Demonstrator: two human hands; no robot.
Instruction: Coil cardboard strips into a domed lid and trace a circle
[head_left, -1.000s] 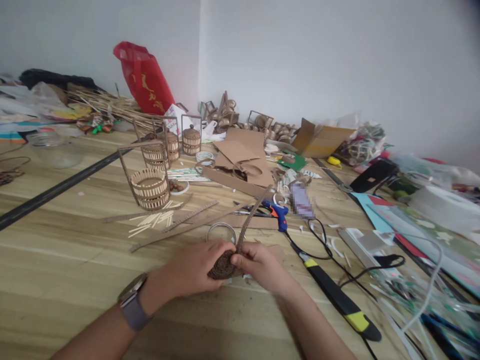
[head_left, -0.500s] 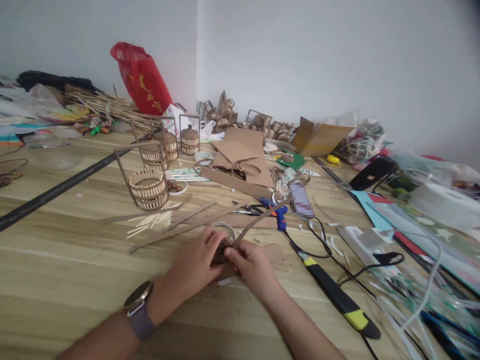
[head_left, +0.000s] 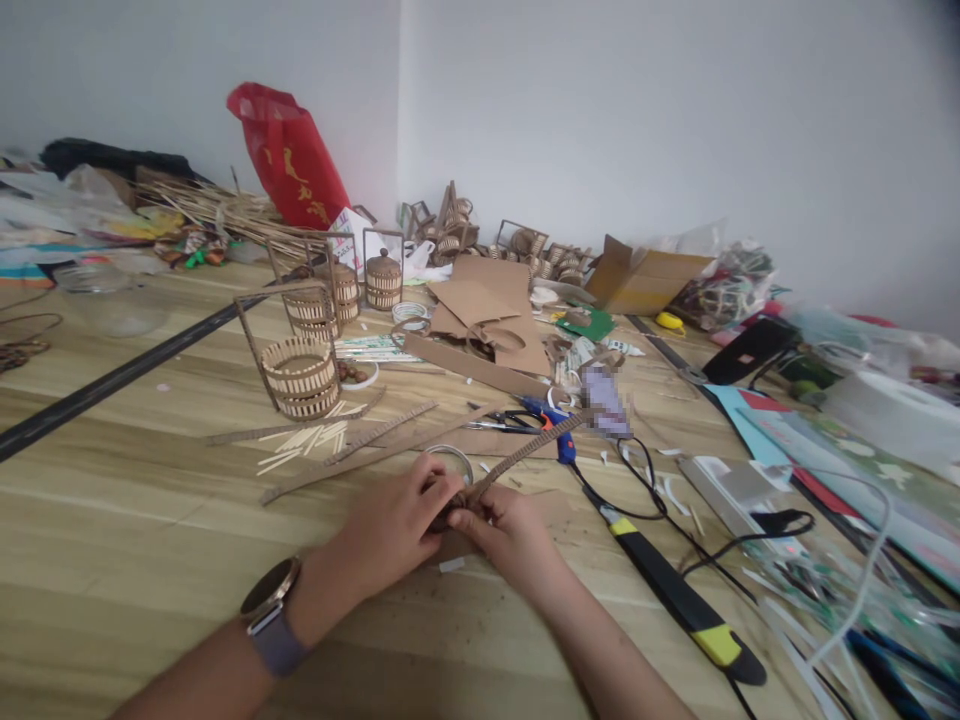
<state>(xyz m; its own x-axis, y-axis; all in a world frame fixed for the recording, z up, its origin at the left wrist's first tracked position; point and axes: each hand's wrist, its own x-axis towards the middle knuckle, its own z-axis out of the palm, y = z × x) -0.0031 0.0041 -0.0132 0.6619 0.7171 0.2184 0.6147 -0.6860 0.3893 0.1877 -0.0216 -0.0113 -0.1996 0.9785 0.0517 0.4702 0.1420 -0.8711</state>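
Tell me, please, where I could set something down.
The table's widest bare wood lies near-left, bordered by the black bar, the sticks and the left hand gripping the cardboard strip. A smaller patch sits between the forearms at the near edge. Right of the right hand, cutter and cables crowd it; the back holds cardboard sheets and baskets.

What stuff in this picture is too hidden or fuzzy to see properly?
Head view only:
- Cardboard coil: mostly hidden by the left hand and right hand.
- Thing beside the blue glue gun: covered by a blurred patch.
- Gold writing on the red bag: too small to read.
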